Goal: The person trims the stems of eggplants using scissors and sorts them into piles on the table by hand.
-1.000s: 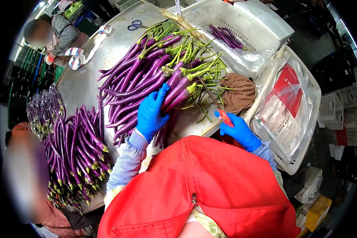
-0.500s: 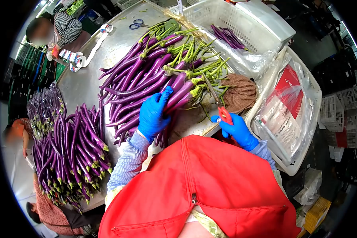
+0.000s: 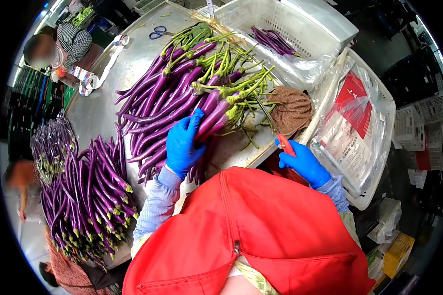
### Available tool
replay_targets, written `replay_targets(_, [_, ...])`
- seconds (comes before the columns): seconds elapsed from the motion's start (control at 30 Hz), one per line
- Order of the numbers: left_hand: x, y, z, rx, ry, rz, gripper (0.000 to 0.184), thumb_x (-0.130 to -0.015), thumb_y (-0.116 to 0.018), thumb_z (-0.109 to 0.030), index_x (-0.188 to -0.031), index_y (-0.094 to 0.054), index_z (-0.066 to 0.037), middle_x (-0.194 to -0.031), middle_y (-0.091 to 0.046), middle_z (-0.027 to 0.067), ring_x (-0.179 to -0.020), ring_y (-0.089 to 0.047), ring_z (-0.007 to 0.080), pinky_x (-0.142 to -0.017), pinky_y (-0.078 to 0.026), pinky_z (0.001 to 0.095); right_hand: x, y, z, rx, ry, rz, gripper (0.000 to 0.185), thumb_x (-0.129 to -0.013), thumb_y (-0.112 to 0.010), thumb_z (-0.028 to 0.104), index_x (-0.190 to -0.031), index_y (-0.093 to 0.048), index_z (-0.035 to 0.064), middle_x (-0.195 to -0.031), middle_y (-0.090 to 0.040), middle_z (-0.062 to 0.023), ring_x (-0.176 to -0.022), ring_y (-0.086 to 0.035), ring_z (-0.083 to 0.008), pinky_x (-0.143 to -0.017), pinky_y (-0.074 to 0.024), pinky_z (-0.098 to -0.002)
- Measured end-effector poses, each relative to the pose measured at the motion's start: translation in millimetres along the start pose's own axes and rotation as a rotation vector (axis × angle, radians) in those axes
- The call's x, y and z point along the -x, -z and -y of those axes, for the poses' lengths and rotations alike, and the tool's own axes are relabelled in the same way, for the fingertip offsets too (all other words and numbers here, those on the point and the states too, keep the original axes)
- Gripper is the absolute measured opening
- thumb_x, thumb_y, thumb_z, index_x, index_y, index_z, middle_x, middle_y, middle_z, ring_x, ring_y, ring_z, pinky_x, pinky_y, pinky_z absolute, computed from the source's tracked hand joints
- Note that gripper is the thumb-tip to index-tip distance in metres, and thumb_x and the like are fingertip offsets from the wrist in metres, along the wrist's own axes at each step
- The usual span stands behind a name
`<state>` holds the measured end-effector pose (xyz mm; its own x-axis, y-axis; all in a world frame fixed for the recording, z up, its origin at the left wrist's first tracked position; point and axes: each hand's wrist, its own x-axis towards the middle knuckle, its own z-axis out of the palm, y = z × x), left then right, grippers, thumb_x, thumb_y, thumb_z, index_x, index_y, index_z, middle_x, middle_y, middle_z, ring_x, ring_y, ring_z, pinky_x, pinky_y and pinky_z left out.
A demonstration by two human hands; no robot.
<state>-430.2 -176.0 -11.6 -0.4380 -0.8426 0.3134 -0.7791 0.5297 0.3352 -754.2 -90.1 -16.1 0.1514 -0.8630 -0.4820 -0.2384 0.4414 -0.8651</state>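
Here at the grey metal worktop's [image 3: 98, 113] near right edge, the left hand [image 3: 184, 146] grips long, glossy purple eggplants [image 3: 213, 117], slanting away rightward, green stalks [image 3: 234, 100] towards the red-handled metal scissors [image 3: 285, 144] clasped in the right hand [image 3: 305, 161], which is nearer those stalk ends.

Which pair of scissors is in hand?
The red-handled scissors, held in the right hand; the blue-handled pair lies on the metal table beyond the eggplants.

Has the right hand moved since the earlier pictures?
Yes, slightly: judged against the white crate nearest it, the right hand has shifted rightward and a little down the picture.
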Motion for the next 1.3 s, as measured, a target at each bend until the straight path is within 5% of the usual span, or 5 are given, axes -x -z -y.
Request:
replay_targets(0.4, [2.5, 4.3, -4.6, 0.046, -0.013, -0.016, 0.083, -0.059, -0.069, -0.001, -0.137, -0.042, -0.009, -0.110, -0.058, 0.0168, -0.094, -0.057, 0.0360, -0.081, -0.047, 0.0410, -17.1, -6.1, 1.0, -0.095, -0.054, 0.016, 0.029, -0.088, -0.056, 0.018, -0.111, -0.056, 0.0003, -0.066, -0.054, -0.0008, -0.058, -0.051, -0.0069, -0.052, -0.0396, -0.0225])
replay_targets(0.77, [6.7, -4.0, -9.0, -0.087, -0.062, -0.092, 0.071, -0.059, -0.069, -0.005, -0.127, -0.049, -0.008, -0.109, -0.057, 0.0166, -0.094, -0.056, 0.0352, -0.079, -0.046, 0.0420, 14.6, 14.7, 36.9, -0.277, -0.197, 0.419, 0.044, -0.086, -0.057, 0.025, -0.120, -0.053, -0.0034, -0.074, -0.062, -0.0105, -0.055, -0.052, -0.0120, -0.054, -0.0426, -0.0255])
replay_targets(0.87, [7.9, -3.6, -12.1, -0.157, -0.061, -0.049, 0.067, -0.059, -0.069, -0.007, -0.123, -0.051, -0.009, -0.108, -0.057, 0.0161, -0.092, -0.056, 0.0352, -0.077, -0.046, 0.0429, 12.5, 21.2, 50.2, -0.238, -0.266, 0.411, 0.026, -0.082, -0.056, 0.019, -0.086, -0.064, -0.0061, -0.078, -0.065, -0.0126, -0.059, -0.057, -0.0133, -0.067, -0.0480, -0.0275])
replay_targets(1.0, [6.8, -7.1, -10.7, -0.110, -0.100, -0.123, 0.065, -0.061, -0.065, -0.010, -0.124, -0.053, -0.016, -0.095, -0.053, 0.0115, -0.082, -0.053, 0.0298, -0.069, -0.042, 0.0415, 2.8, 24.8, 50.6, -0.180, -0.205, 0.446, 0.040, -0.087, -0.058, 0.022, -0.116, -0.054, -0.0047, -0.076, -0.065, -0.0087, -0.065, -0.059, -0.0133, -0.063, -0.0471, -0.0265])
replay_targets(1.3, [6.6, -3.0, -12.4, -0.126, -0.089, -0.114, 0.065, -0.059, -0.066, -0.009, -0.123, -0.053, -0.015, -0.094, -0.053, 0.0100, -0.081, -0.053, 0.0293, -0.067, -0.043, 0.0404, -7.8, 16.0, 57.1, -0.154, -0.174, 0.392, 0.037, -0.088, -0.059, 0.023, -0.114, -0.057, -0.0029, -0.068, -0.061, -0.0039, -0.061, -0.056, -0.0095, -0.057, -0.0444, -0.0236])
